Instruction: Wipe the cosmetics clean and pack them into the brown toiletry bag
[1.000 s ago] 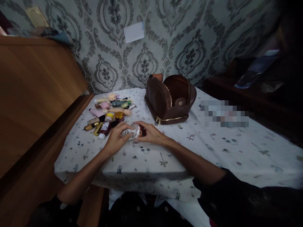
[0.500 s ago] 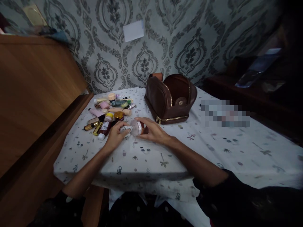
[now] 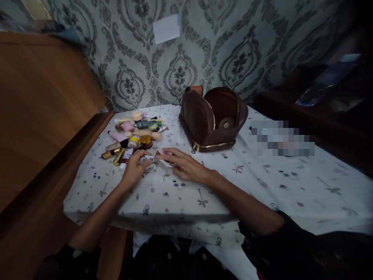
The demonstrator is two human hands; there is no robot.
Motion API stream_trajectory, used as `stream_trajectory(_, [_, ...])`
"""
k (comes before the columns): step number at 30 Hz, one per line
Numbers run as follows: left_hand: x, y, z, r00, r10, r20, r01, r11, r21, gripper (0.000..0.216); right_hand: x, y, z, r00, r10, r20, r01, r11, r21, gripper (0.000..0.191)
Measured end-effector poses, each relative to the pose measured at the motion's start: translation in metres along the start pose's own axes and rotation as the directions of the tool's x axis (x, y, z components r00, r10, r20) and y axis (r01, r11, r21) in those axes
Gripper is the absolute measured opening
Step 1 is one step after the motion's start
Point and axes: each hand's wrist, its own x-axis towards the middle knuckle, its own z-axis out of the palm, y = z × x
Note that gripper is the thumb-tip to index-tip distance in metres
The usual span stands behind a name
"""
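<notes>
My left hand [image 3: 134, 168] rests on the patterned tablecloth [image 3: 262, 186] and grips a small white item [image 3: 145, 160], partly hidden by the fingers. My right hand [image 3: 183, 165] lies just to its right, fingers over a small container with a clear lid [image 3: 163, 156] that lies on the cloth. Behind both hands sits a pile of cosmetics [image 3: 132, 136]: tubes, gold-capped bottles and small jars. An open brown leather pouch [image 3: 212, 118] with a gold zipper stands behind my right hand.
A wooden headboard or cabinet [image 3: 43, 116] runs along the left of the table. Patterned wallpaper with a white note [image 3: 166, 28] is behind. A blurred patch [image 3: 282, 138] lies on the cloth at right. Dark furniture [image 3: 320, 101] stands at far right.
The container that my right hand held raised between the hands has come down to the cloth, under my right fingers. The view has shifted slightly.
</notes>
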Motion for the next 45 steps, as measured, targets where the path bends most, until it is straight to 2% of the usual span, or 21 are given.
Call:
stream_trajectory(4, [-0.002, 0.004, -0.007, 0.999, 0.046, -0.024, -0.043, 0.995, 0.094, 0.016, 0.003, -0.004, -0.002, 0.995, 0.084, -0.044, -0.079, 0.991, 0.105, 0.080])
stream_trajectory(9, [-0.005, 0.008, -0.017, 0.994, 0.080, -0.078, -0.066, 0.983, 0.170, 0.015, 0.003, -0.001, 0.003, 0.963, 0.263, 0.055, -0.266, 0.962, 0.062, 0.101])
stream_trajectory(16, [0.000, 0.013, -0.010, 0.984, 0.168, -0.062, -0.153, 0.968, 0.200, 0.017, 0.005, 0.001, 0.009, 0.929, 0.363, 0.068, -0.367, 0.928, 0.061, 0.104])
stream_trajectory(21, [0.013, 0.016, 0.002, 0.975, 0.218, 0.051, -0.223, 0.925, 0.307, 0.016, 0.007, 0.000, 0.010, 0.914, 0.403, 0.052, -0.406, 0.908, 0.103, 0.108])
stream_trajectory(25, [0.023, 0.023, 0.012, 0.959, 0.267, 0.100, -0.284, 0.881, 0.378, 0.015, 0.007, 0.001, 0.011, 0.916, 0.402, 0.020, -0.401, 0.907, 0.129, 0.113])
stream_trajectory(33, [0.029, 0.041, 0.025, 0.918, 0.295, 0.264, -0.379, 0.850, 0.366, 0.019, 0.007, 0.002, 0.013, 0.920, 0.392, -0.016, -0.386, 0.910, 0.149, 0.120])
stream_trajectory(39, [0.022, 0.053, 0.017, 0.853, 0.323, 0.411, -0.440, 0.868, 0.230, 0.016, 0.007, 0.001, 0.011, 0.913, 0.408, 0.002, -0.401, 0.897, 0.185, 0.121])
stream_trajectory(45, [0.016, 0.059, -0.006, 0.767, 0.338, 0.545, -0.455, 0.886, 0.092, 0.016, 0.007, 0.002, 0.011, 0.922, 0.386, -0.001, -0.379, 0.905, 0.195, 0.125])
